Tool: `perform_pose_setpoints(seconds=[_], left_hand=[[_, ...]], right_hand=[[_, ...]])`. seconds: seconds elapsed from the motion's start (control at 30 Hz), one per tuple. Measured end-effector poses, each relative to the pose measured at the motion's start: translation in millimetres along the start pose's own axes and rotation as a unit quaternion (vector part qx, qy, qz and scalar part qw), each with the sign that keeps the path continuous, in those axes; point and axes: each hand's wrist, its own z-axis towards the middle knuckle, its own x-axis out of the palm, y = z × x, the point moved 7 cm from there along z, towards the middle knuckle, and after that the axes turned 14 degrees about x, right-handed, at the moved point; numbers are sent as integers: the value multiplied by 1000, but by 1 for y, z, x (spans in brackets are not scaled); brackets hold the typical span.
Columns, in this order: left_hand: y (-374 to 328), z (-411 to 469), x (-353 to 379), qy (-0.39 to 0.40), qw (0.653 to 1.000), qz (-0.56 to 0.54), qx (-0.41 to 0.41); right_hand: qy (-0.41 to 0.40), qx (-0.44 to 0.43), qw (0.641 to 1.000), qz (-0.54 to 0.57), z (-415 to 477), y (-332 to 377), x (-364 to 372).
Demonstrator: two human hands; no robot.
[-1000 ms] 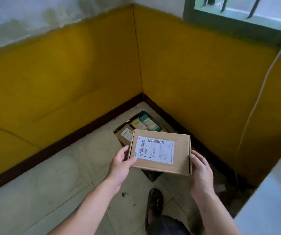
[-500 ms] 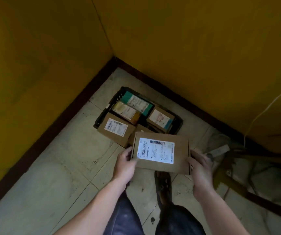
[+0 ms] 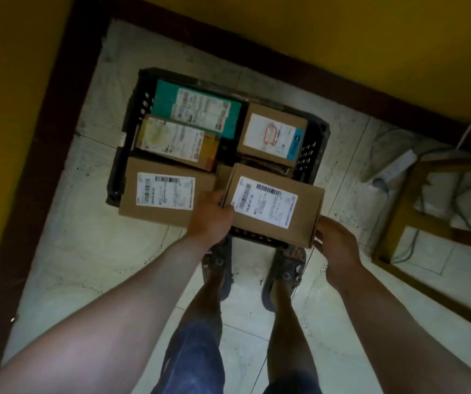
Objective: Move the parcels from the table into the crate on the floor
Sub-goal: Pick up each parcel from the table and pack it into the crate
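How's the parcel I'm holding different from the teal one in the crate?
The held parcel is brown, the teal parcel teal. Left hand and right hand grip the held parcel over the crate's near edge; the teal parcel lies inside, far side. Both carry white labels.

Matt brown cardboard box (image 3: 274, 206) with a white paper label; black plastic crate (image 3: 312, 149), perforated; pale, speckled floor tiles (image 3: 66, 251).

You've got one view only, the head camera, wide-angle, tipped steeply down over the corner of the floor (image 3: 81, 265). The crate (image 3: 143, 109) sits upper-centre, and the yellow walls (image 3: 15, 81) bow around the top and left edges. Close in, your left hand (image 3: 210, 220) and right hand (image 3: 336, 245) grip the parcel (image 3: 274, 206) mid-frame, with forearms (image 3: 115, 308) entering from the bottom corners and feet (image 3: 284, 282) below.
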Motion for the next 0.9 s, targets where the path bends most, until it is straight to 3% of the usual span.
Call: perform_pose_setpoints(seconds=[0.3,0.47,0.6,0.8,0.9], left_hand=[[16,11,2,-6,983,186,7],[22,2,-8,-74,954,288,48],[50,1,-12,-24,936,349,21],[57,5,-22,-8,880,457,127],[60,9,-29,-13,888,444,117]], right_hand=[[23,-24,995,-89,32,3,32],[33,-42,993,-103,39,-3,32],[34,-47,993,-107,39,-6,32],[54,-70,992,-89,38,-12,39],[52,-67,992,-90,36,-15,43]])
